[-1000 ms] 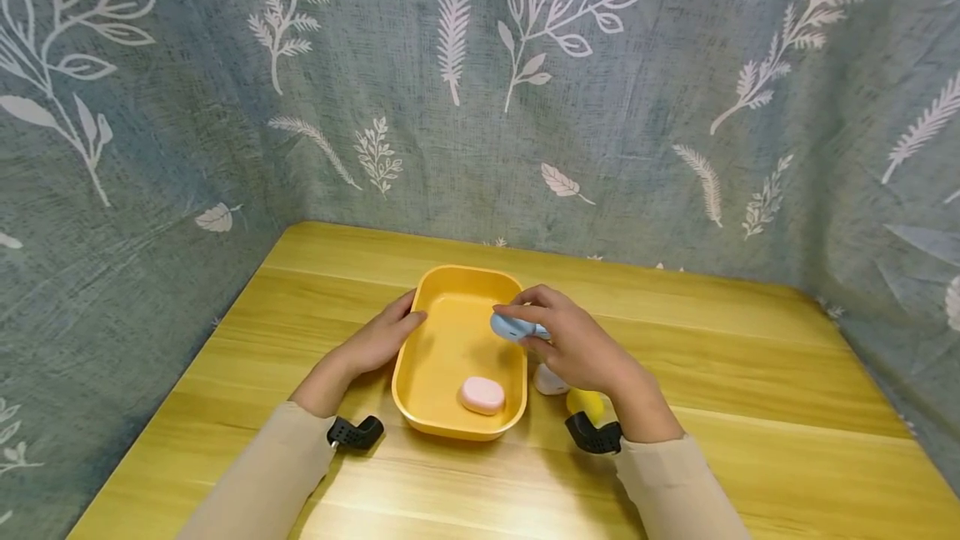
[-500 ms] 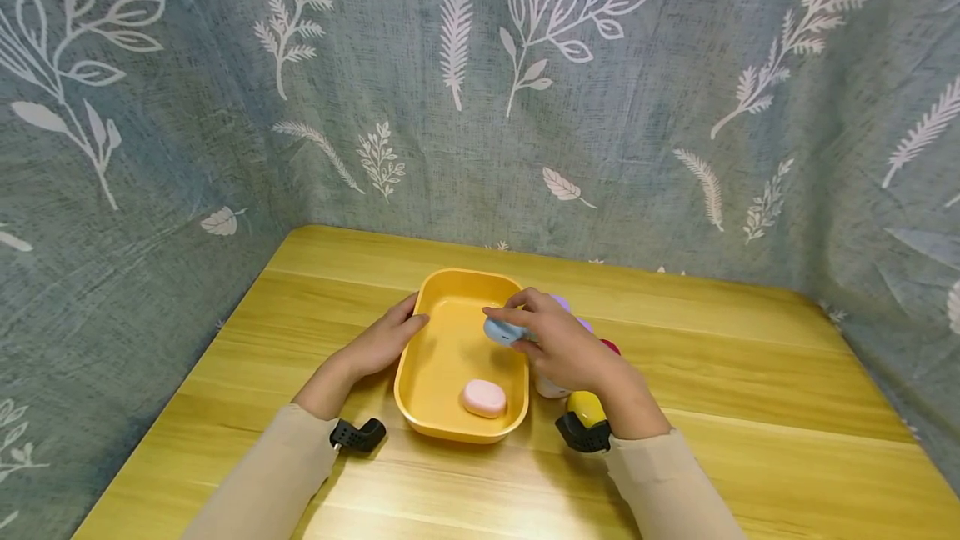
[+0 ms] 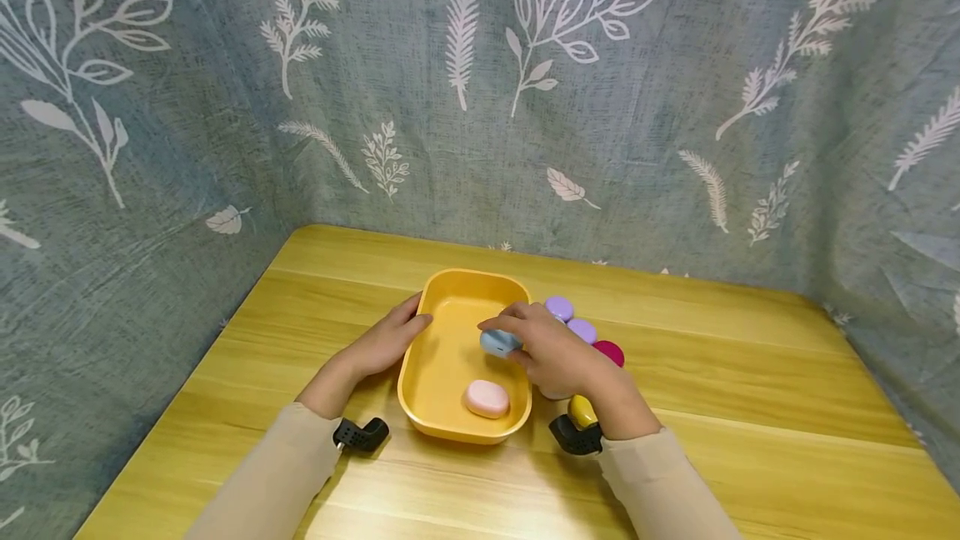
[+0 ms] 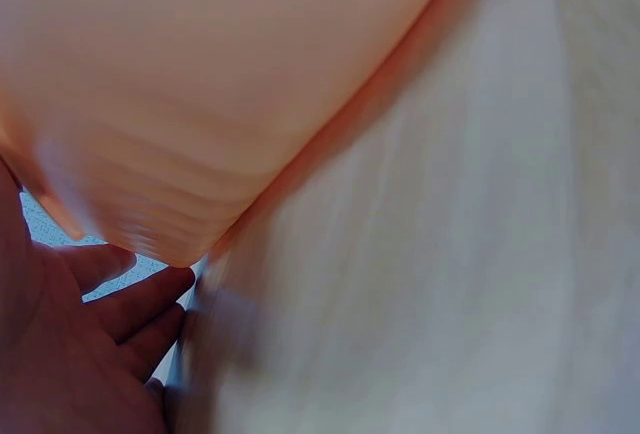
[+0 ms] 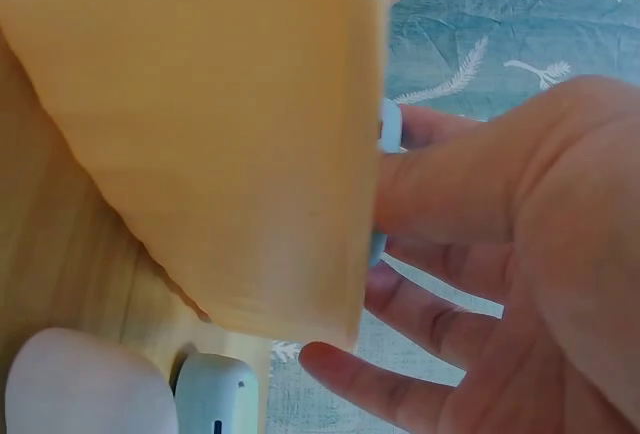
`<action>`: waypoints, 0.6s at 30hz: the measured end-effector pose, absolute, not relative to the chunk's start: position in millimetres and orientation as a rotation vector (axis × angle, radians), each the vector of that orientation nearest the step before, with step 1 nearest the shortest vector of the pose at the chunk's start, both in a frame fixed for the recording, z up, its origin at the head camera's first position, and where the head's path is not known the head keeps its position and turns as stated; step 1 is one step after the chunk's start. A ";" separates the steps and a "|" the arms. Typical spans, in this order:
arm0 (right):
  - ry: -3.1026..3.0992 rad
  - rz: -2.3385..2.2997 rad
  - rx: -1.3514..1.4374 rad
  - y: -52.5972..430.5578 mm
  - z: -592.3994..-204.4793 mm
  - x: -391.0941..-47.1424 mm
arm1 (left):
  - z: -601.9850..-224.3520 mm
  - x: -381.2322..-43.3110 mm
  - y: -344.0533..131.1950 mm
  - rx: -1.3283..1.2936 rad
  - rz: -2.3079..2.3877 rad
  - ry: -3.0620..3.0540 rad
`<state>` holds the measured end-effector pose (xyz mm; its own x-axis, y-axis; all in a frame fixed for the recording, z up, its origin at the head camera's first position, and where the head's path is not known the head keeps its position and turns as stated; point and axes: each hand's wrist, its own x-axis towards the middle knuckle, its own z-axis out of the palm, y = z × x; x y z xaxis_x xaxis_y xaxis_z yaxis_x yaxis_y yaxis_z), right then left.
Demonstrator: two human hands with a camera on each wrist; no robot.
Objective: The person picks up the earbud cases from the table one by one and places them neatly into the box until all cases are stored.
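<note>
Shifted inward, my right hand (image 3: 553, 350) pinches a blue oval case (image 3: 497, 343). Left hand (image 3: 381, 347) grips yellow rectangular tray (image 3: 442, 365), pink oval case (image 3: 487, 399) inside.

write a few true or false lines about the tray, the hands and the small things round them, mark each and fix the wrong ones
1. The right hand holds a blue case. True.
2. The pink case lies outside the yellow tray. False: it lies inside, at the end nearer the person.
3. The left hand has its thumb over the tray's rim. True.
4. Two purple items lie to the right of the tray. True.
5. The small yellow item is in the left hand. False: it lies on the table, beside the right wrist.
</note>
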<state>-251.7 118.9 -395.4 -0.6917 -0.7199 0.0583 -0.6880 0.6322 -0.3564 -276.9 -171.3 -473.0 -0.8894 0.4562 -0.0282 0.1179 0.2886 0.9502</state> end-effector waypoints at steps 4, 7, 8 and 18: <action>2.742 -0.515 -1.221 117.3 -398.4 -252.2 | -472.8 -276.7 -170.6 0.508 1.628 2.275; 2.738 -0.505 -1.220 116.3 -399.6 -252.3 | -471.3 -276.2 -170.4 0.505 1.626 2.278; 2.737 -0.502 -1.219 116.0 -400.0 -252.3 | -470.9 -276.0 -170.4 0.505 1.627 2.278; 2.696 -0.513 -1.149 110.1 -401.9 -252.8 | -470.7 -275.4 -171.0 0.491 1.618 2.286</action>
